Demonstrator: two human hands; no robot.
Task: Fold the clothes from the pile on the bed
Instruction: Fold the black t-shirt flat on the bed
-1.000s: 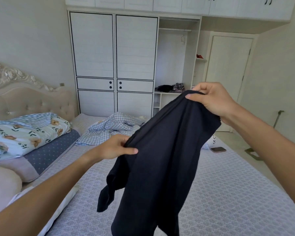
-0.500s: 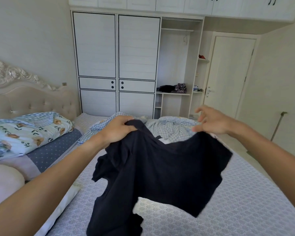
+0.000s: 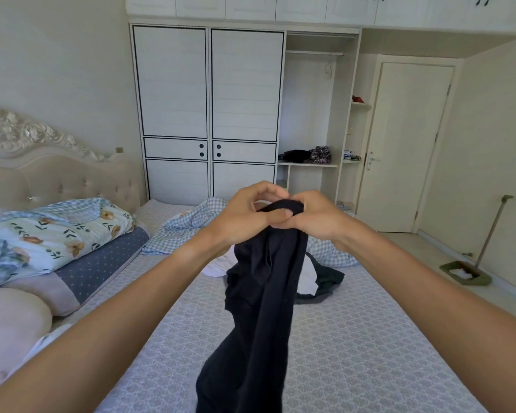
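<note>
**Q:** Patterned grey bedding (image 3: 355,353) fills the lower frame. What hangs over it?

**A:** One dark garment (image 3: 259,308), dangling in a long bunched column down to the bottom edge at centre. Its lower end looks clear of the bed, though the frame cuts it off.

**Q:** And what has hold of it?

**A:** Both hands, side by side at mid-frame. The left hand (image 3: 242,217) is curled, thumb pressed across the cloth; the right hand (image 3: 316,219) is curled round the same top edge, so each grip is closed on fabric. I judge the two corners are brought together to halve the garment lengthwise, letting its weight pull the layers straight.

**Q:** Where is the rest of the pile?

**A:** Just behind the hands, at centre: a blue checked garment (image 3: 188,225), something white (image 3: 218,265) and another dark piece (image 3: 328,277), loose and unfolded. Much of the job seems left.

**Q:** Further off?

**A:** Floral quilt (image 3: 57,231) and pillows at the left, by the headboard; white wardrobe (image 3: 209,108) against the back wall, with a few clothes on its open shelf; closed door (image 3: 405,144) at the right.
</note>
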